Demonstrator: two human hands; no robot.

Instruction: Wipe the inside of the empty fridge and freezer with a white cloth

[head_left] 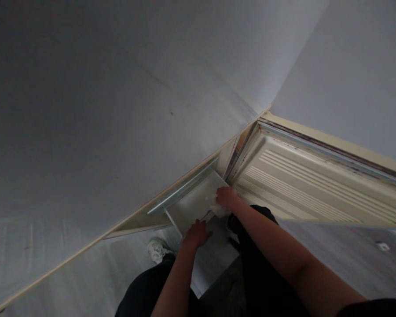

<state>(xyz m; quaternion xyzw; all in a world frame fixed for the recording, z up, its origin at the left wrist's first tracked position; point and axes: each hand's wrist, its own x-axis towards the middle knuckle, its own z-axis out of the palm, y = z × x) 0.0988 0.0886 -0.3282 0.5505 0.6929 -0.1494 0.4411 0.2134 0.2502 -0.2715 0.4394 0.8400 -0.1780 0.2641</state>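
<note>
An open white drawer (188,199) juts out low in front of me, between my knees. My left hand (196,233) is at its front edge, fingers curled over the rim and thumb apart. Near the drawer's right front corner, my right hand (225,196) is closed on a crumpled white cloth or tissue (220,209), pressed against the drawer. The fingertips of the right hand are partly hidden.
A large pale top surface (119,110) with a light wooden edge spreads above the drawer. To the right is a cream ribbed panel (284,176) in a worn frame. My white sneaker (158,251) stands on the grey wood-look floor (95,268), where a small white object (383,246) lies.
</note>
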